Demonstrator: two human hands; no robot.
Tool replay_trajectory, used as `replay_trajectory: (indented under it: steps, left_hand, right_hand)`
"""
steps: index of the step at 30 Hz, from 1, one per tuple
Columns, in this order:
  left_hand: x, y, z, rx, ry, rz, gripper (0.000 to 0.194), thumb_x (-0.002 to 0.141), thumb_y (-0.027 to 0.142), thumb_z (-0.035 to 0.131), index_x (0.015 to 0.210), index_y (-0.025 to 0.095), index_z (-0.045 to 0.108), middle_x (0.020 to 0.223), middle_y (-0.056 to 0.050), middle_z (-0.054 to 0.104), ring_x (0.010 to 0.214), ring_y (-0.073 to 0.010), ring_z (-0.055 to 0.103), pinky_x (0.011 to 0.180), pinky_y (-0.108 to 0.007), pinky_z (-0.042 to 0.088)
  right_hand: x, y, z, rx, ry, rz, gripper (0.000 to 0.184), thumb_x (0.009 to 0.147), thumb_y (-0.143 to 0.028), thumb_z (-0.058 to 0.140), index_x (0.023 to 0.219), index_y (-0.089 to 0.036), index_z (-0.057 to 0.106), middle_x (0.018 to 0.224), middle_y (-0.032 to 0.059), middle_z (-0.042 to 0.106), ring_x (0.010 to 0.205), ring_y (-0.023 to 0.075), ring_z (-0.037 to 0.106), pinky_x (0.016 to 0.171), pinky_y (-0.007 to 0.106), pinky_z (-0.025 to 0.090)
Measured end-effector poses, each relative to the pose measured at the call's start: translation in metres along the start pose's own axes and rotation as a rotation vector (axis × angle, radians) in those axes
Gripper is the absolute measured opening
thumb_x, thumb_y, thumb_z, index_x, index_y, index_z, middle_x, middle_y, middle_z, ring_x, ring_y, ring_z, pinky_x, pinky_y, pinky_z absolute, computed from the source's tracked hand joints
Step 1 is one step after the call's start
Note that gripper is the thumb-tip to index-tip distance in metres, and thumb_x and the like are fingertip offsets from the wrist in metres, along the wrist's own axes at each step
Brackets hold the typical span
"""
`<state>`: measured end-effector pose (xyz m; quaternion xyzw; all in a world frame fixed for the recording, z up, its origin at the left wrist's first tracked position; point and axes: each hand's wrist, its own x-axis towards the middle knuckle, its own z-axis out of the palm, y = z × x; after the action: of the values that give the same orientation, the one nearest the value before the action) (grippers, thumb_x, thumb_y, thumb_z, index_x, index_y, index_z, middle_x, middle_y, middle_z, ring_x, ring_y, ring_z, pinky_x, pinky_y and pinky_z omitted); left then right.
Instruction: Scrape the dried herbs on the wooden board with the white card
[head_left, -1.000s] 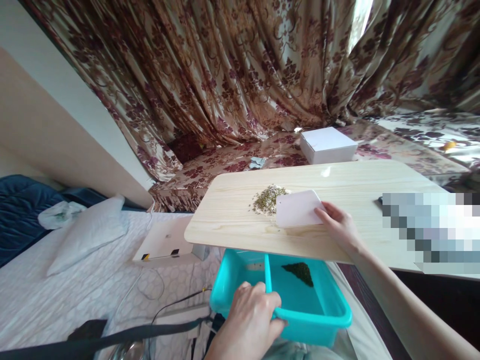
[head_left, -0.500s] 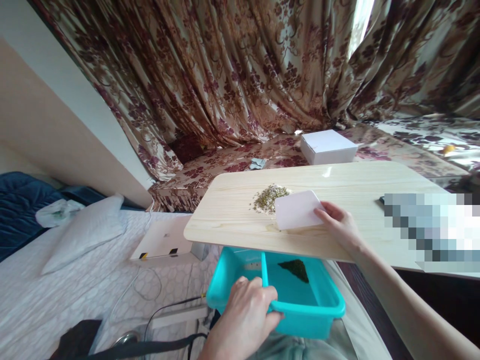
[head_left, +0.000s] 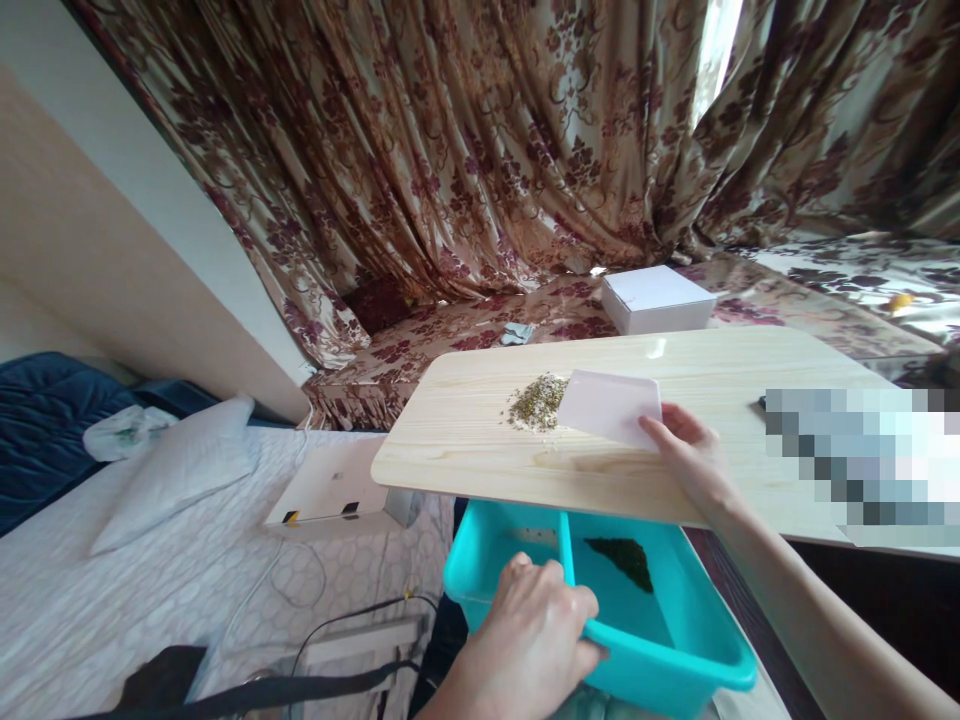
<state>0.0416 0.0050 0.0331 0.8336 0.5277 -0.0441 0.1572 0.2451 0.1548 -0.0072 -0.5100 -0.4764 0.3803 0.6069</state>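
My right hand (head_left: 686,448) pinches a white plastic scraper card (head_left: 609,407) that rests on a pale wooden board (head_left: 465,445), its left edge against a small pile of mixed green and pale grains (head_left: 535,403). Below the board's front edge, my left hand (head_left: 536,640) grips the near rim of a turquoise two-compartment tray (head_left: 679,660). A dark green heap (head_left: 621,558) lies in the tray's right compartment; a few pale grains lie in the left one.
A white box (head_left: 656,298) sits behind the board on floral fabric, with patterned curtains (head_left: 465,140) beyond. A bed with a white pillow (head_left: 180,470), a flat white box (head_left: 330,490) and cables lies to the left. A blurred-out patch covers the board's right end.
The scraper card has shifted slightly back and right beside the grain pile. My left hand has carried the turquoise tray to the right under the board's edge.
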Motion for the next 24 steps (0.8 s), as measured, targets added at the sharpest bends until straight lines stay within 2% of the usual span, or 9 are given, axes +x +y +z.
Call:
replay_trajectory:
  steps: [5, 12, 16, 19, 24]
  left_hand:
    - [0.011, 0.012, 0.005, 0.068, 0.012, 0.102, 0.02, 0.086, 0.038, 0.057, 0.079, 0.02, 0.065, 0.078, -0.004, 0.057, 0.082, -0.0224, 0.052, 0.08, -0.032, 0.038]
    - [0.017, 0.016, 0.004, 0.097, 0.01, 0.128, 0.022, 0.086, 0.039, 0.057, 0.078, 0.02, 0.065, 0.075, -0.004, 0.057, 0.078, -0.0216, 0.053, 0.077, -0.032, 0.038]
    - [0.017, 0.017, 0.0, 0.092, -0.003, 0.133, 0.022, 0.086, 0.038, 0.056, 0.077, 0.02, 0.065, 0.074, -0.004, 0.057, 0.078, -0.0216, 0.053, 0.077, -0.031, 0.038]
    - [0.018, 0.017, -0.001, 0.097, -0.009, 0.139, 0.022, 0.086, 0.038, 0.057, 0.078, 0.02, 0.066, 0.074, -0.004, 0.058, 0.077, -0.0218, 0.054, 0.076, -0.031, 0.038]
    - [0.017, 0.016, -0.001, 0.091, -0.003, 0.133, 0.021, 0.085, 0.038, 0.058, 0.08, 0.02, 0.066, 0.076, -0.004, 0.059, 0.077, -0.0222, 0.055, 0.074, -0.032, 0.041]
  right_hand:
    - [-0.003, 0.004, 0.0, 0.007, -0.053, -0.014, 0.015, 0.066, -0.031, 0.065, 0.076, -0.022, 0.061, 0.073, 0.001, 0.068, 0.07, 0.0186, 0.064, 0.065, 0.029, 0.052]
    - [-0.005, 0.012, -0.006, -0.119, -0.039, -0.069, 0.013, 0.066, -0.03, 0.062, 0.077, -0.022, 0.059, 0.072, 0.0013, 0.067, 0.068, 0.018, 0.063, 0.062, 0.028, 0.05]
    - [-0.006, 0.017, -0.002, -0.144, -0.158, -0.068, 0.014, 0.069, -0.033, 0.063, 0.077, -0.022, 0.061, 0.068, 0.0012, 0.068, 0.066, 0.0187, 0.064, 0.057, 0.027, 0.05]
    - [-0.011, 0.018, 0.003, -0.141, -0.267, -0.054, 0.016, 0.071, -0.036, 0.062, 0.079, -0.022, 0.062, 0.072, 0.002, 0.07, 0.069, 0.0197, 0.065, 0.058, 0.027, 0.052]
    - [-0.032, 0.005, 0.009, -0.164, -0.408, -0.043, 0.017, 0.074, -0.036, 0.06, 0.082, -0.021, 0.062, 0.077, 0.0032, 0.072, 0.075, 0.0212, 0.066, 0.061, 0.027, 0.053]
